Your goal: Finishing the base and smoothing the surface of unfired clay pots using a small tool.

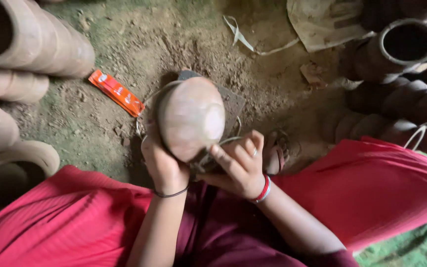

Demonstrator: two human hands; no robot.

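The clay pot (191, 117) is up off the dirt floor (124, 44) in the middle of the scene, just past the red-clad knees, with the left hand (163, 163) wrapped around its near-left side and the right hand (238, 165) at its near-right bottom edge, fingers curled, though I can't tell if that hand is pinching a small tool or just bracing the pot. It looks like unfired or barely dry clay, so I'd guess fairly light but stiff, brittle and dusty rather than slick. Probably best cradled around the round belly with a broad palm like that left hand does, not pinched at the thin rim, with stacked pots (21, 39) at far left and more pots (401, 54) far right to avoid bumping.
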